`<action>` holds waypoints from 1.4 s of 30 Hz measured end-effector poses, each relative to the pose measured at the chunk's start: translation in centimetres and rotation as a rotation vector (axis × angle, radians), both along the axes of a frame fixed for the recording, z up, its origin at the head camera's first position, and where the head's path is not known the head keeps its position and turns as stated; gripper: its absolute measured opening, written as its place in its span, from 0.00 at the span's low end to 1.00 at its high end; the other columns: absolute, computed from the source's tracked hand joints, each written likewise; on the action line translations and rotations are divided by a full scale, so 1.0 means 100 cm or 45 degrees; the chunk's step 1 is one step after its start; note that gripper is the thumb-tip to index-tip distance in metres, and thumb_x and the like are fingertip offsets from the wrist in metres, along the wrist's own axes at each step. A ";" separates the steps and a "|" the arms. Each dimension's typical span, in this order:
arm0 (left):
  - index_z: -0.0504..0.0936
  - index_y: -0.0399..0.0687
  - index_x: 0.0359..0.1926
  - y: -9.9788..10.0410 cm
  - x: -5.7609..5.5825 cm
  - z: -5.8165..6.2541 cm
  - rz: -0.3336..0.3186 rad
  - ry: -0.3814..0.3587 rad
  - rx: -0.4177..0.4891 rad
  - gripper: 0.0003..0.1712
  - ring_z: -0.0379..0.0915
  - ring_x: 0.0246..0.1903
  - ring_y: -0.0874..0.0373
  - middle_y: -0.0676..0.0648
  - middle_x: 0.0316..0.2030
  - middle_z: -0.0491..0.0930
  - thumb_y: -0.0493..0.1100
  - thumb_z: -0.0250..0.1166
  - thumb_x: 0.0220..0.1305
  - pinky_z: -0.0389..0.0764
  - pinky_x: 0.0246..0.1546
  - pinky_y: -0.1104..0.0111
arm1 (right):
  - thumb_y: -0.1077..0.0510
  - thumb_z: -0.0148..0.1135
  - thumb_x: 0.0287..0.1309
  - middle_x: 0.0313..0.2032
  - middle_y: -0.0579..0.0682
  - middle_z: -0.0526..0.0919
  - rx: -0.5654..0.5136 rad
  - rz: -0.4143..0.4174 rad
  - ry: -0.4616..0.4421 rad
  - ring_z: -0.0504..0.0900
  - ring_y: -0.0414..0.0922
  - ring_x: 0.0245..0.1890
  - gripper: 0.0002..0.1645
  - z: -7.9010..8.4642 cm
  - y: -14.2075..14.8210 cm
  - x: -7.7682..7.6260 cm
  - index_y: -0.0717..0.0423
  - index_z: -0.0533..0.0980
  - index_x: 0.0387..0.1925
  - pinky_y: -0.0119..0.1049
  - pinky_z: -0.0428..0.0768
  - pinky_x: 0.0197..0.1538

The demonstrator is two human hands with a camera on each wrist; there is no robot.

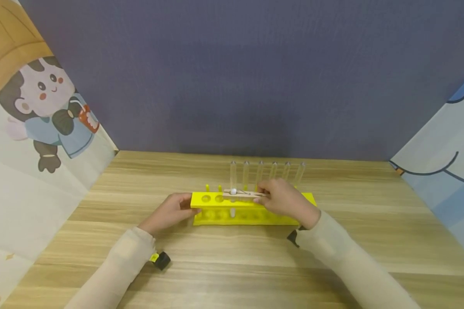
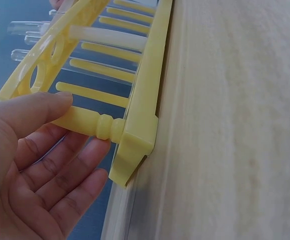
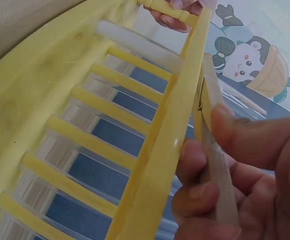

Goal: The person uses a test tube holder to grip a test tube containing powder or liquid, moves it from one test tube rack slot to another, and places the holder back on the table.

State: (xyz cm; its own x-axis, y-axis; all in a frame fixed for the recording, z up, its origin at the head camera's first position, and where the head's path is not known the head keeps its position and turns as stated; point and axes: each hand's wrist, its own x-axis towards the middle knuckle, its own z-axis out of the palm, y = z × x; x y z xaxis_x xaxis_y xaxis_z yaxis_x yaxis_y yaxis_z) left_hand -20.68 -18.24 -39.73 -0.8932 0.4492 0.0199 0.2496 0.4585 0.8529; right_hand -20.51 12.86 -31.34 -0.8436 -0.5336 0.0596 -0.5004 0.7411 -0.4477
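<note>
A yellow test tube rack (image 1: 216, 222) stands on the table. My left hand (image 1: 174, 211) holds its left end; in the left wrist view the thumb and fingers (image 2: 87, 155) lie round the end post (image 2: 80, 120). My right hand (image 1: 284, 197) grips a wooden test tube clamp (image 1: 247, 195) lying over the rack's top bar. At the clamp's far end a whitish test tube (image 1: 233, 212) stands upright in a hole of the rack, its top (image 1: 233, 191) level with the clamp. Whether the clamp squeezes the tube I cannot tell.
Several clear test tubes (image 1: 245, 174) stand along the rack's back side, over yellow pegs (image 3: 130, 92). The rack's left holes (image 1: 206, 198) hold no tube. Behind the wooden table (image 1: 232, 262) rises a dark blue panel (image 1: 232, 86), with printed cloths (image 1: 19, 184) at the sides.
</note>
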 end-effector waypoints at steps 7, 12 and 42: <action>0.78 0.43 0.52 0.000 0.001 0.001 -0.008 -0.003 -0.003 0.18 0.75 0.51 0.53 0.45 0.51 0.80 0.40 0.64 0.61 0.75 0.55 0.61 | 0.58 0.65 0.56 0.15 0.44 0.63 -0.009 -0.001 0.011 0.59 0.38 0.15 0.13 0.000 0.000 0.001 0.53 0.70 0.21 0.29 0.60 0.19; 0.78 0.43 0.53 0.000 0.004 0.004 -0.005 -0.010 0.011 0.18 0.75 0.52 0.53 0.46 0.51 0.80 0.41 0.64 0.61 0.74 0.56 0.60 | 0.58 0.65 0.56 0.15 0.44 0.64 -0.007 -0.005 0.015 0.59 0.37 0.15 0.13 -0.001 0.000 0.002 0.53 0.70 0.21 0.29 0.60 0.19; 0.78 0.45 0.52 0.009 -0.005 0.002 0.024 0.032 -0.022 0.18 0.75 0.52 0.53 0.46 0.51 0.80 0.41 0.64 0.61 0.75 0.55 0.61 | 0.59 0.64 0.58 0.13 0.42 0.59 -0.044 0.032 0.102 0.55 0.36 0.14 0.09 0.009 0.010 -0.010 0.56 0.74 0.25 0.28 0.58 0.19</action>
State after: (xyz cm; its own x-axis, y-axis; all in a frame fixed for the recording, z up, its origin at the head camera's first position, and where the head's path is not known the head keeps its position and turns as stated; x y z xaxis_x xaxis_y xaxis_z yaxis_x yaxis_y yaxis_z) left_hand -21.18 -17.34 -39.52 -0.9008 0.4329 0.0350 0.2623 0.4780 0.8383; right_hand -21.48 13.90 -30.40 -0.8219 -0.5508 0.1452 -0.5537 0.7129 -0.4303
